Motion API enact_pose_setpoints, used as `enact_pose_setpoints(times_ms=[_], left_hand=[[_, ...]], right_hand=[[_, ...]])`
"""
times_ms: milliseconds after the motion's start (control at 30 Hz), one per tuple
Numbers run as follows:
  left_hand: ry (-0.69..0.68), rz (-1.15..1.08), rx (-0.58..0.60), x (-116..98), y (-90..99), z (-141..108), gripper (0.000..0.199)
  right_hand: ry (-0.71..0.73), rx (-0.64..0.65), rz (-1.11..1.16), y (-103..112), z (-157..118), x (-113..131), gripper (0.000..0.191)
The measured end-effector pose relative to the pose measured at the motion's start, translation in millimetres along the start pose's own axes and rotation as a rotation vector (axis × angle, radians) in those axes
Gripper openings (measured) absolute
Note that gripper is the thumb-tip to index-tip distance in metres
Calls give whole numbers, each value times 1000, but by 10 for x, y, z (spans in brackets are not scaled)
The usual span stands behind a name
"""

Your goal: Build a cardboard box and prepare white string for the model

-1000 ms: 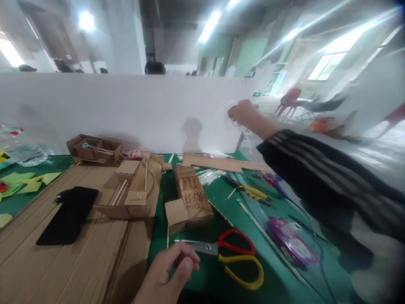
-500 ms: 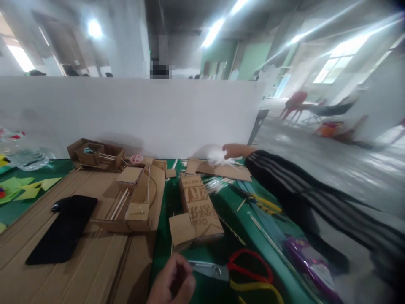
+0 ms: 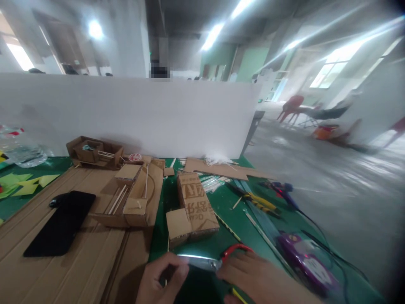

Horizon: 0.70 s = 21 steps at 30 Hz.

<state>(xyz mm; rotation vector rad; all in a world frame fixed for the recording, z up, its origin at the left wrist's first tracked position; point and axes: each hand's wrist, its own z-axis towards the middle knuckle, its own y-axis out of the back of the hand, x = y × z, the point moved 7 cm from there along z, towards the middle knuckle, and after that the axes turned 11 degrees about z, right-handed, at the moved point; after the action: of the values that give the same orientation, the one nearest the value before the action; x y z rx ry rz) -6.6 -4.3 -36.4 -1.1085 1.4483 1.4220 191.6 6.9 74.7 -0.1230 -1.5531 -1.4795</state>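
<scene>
At the bottom centre my left hand (image 3: 163, 276) is closed in a pinch beside the blade end of the scissors (image 3: 199, 261). A sliver of something pale shows below its fingers, too small to name. My right hand (image 3: 249, 272), slightly blurred, is closed over the scissors' red and yellow handles and hides most of them. The blades point left towards my left hand. Just beyond lies a printed cardboard box (image 3: 199, 202) with a small square cardboard piece (image 3: 177, 221) at its near left corner.
Left are cardboard sheets (image 3: 57, 219), a black phone-like slab (image 3: 61, 223) and a cardboard model (image 3: 136, 207). White string (image 3: 218, 160) lies by the white partition (image 3: 142, 114). Yellow-handled pliers (image 3: 261, 202), a glue gun (image 3: 283, 190) with its cable and a purple device (image 3: 305, 261) are right.
My right hand has come back from the white string at the far edge, down to the scissors' handles. My left hand stays pinched near the blades. The glue gun is uncovered.
</scene>
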Motion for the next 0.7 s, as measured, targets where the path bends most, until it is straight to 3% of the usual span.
enact_pose_setpoints(times_ms=[67, 133, 267, 400, 467, 567, 633, 700], left_hand=[[1, 32, 0, -59, 22, -16, 45], [-22, 44, 1, -113, 35, -31, 49], [-96, 89, -71, -196, 132, -73, 48], [-179, 269, -284, -316, 394, -120, 30], [-167, 402, -314, -344, 486, -84, 39], [-125, 545, -197, -318, 510, 79, 64], [-131, 606, -75, -298, 466, 218, 77], [-158, 633, 17, -301, 409, 342, 81]], right_hand=[[7, 54, -44, -249, 8, -77, 12], [-16, -67, -48, -335, 83, -227, 15], [-34, -336, 74, -347, 153, -482, 14], [-78, -380, 134, -330, 111, -565, 14], [-94, -407, 147, -304, 82, -578, 17], [-169, -527, 165, -263, 34, -667, 11], [-249, -581, 189, -282, 14, -769, 22], [-320, -549, 237, -356, 27, -868, 39]])
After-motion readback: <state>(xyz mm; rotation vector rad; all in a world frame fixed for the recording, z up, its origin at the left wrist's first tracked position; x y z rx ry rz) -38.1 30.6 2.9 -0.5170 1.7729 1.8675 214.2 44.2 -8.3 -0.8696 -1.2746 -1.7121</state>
